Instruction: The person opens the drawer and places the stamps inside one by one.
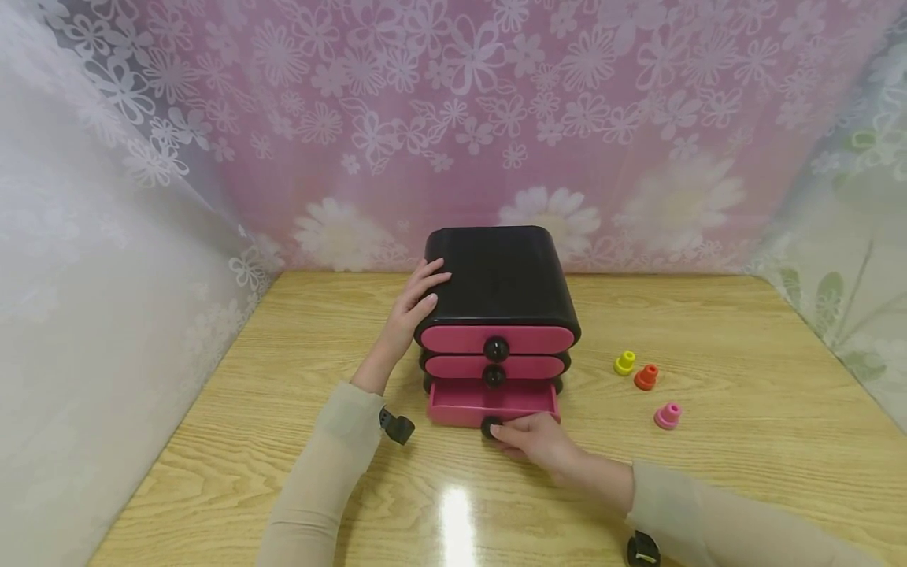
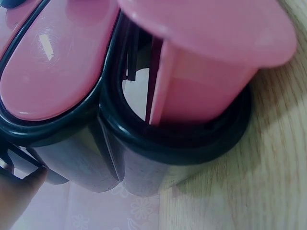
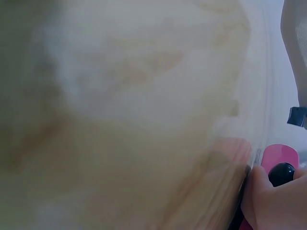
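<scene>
A black drawer cabinet [image 1: 503, 272] with three pink drawers stands on the table. Its bottom drawer [image 1: 460, 413] is pulled out part way, and the part of its inside that shows holds nothing; the upper two are closed. My left hand [image 1: 411, 307] rests against the cabinet's left side and top edge, fingers extended. With thumb and fingers, my right hand [image 1: 534, 441] pinches the round black knob [image 1: 490, 428] of the bottom drawer. In the left wrist view, the pulled-out drawer [image 2: 206, 91] juts from its black frame. The right wrist view shows the knob [image 3: 281, 174] between the fingers.
Right of the cabinet lie three small stepped pegs: yellow [image 1: 624, 363], red [image 1: 646, 377] and pink [image 1: 668, 416]. The wood-grain table [image 1: 283, 354] ends at a pink flowered curtain [image 1: 453, 118] behind, with pale sheets at both sides.
</scene>
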Tool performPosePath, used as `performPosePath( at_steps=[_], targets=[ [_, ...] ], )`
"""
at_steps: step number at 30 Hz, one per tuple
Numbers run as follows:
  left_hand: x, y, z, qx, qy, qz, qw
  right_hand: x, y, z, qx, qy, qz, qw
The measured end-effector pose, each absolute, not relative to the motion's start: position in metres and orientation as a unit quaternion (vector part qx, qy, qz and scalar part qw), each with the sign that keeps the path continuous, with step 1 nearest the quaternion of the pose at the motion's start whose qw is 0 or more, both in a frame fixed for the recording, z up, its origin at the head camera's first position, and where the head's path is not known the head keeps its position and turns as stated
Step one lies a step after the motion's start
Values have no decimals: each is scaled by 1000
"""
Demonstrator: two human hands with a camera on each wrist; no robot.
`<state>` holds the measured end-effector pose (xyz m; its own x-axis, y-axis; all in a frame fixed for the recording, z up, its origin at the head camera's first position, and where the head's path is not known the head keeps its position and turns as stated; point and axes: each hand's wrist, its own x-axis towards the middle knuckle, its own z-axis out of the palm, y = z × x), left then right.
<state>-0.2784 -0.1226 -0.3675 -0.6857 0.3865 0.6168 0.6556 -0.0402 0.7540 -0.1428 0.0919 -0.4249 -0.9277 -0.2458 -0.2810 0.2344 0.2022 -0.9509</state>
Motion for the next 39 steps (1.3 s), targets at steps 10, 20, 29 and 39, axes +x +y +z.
performPosePath(
  at_steps=[10,20,29,39],
  targets=[
    [-277,-122,-366,-376,-685,-614,109,-128,91,-425,-11,753,-628,195],
    [-253,-118,-340,-376,-687,-613,103,-115,91,-424,-30,752,-628,201],
    [-253,-118,-341,-375,-688,-613,104,-113,93,-424,-27,755,-624,200],
    [-253,-118,-341,-370,-690,-613,103,-111,93,-423,-29,753,-626,199]
  ],
)
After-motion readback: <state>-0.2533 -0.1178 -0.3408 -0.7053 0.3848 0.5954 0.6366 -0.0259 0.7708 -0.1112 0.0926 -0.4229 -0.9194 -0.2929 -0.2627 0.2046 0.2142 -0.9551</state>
